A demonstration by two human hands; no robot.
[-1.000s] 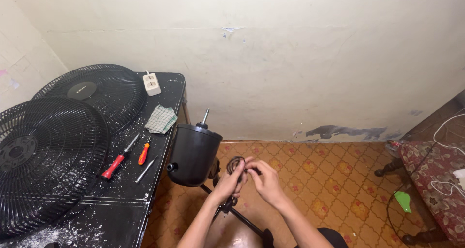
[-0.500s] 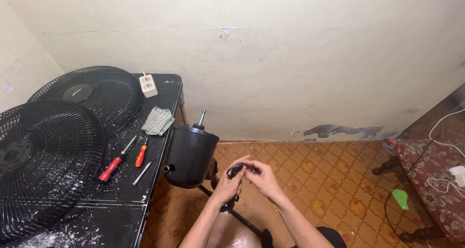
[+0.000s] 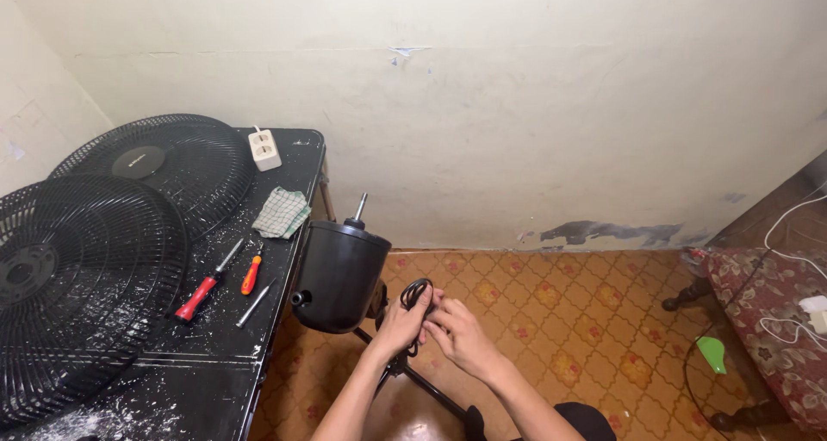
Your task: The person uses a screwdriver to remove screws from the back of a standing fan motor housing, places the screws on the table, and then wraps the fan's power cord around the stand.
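Observation:
Both my hands meet just right of a black fan motor housing (image 3: 339, 273) that sits on a stand with its bare shaft pointing up. My left hand (image 3: 403, 320) grips a coiled black power cord (image 3: 415, 293). My right hand (image 3: 458, 333) pinches the same cord from the right side. The cord loops stick out above my fingers. The black stand pole (image 3: 435, 394) runs down between my forearms to the floor.
A black table (image 3: 202, 363) on the left carries two black fan grilles (image 3: 82, 277), a red screwdriver (image 3: 205, 286), an orange screwdriver (image 3: 251, 274), a checked cloth (image 3: 282, 212) and a white socket adapter (image 3: 264, 149). Patterned floor, a dustpan (image 3: 711, 353) and a floral seat (image 3: 771, 312) lie right.
My view has shifted slightly, so the fan and hands sit a little lower and to the left. My hands keep working the coiled cord close together.

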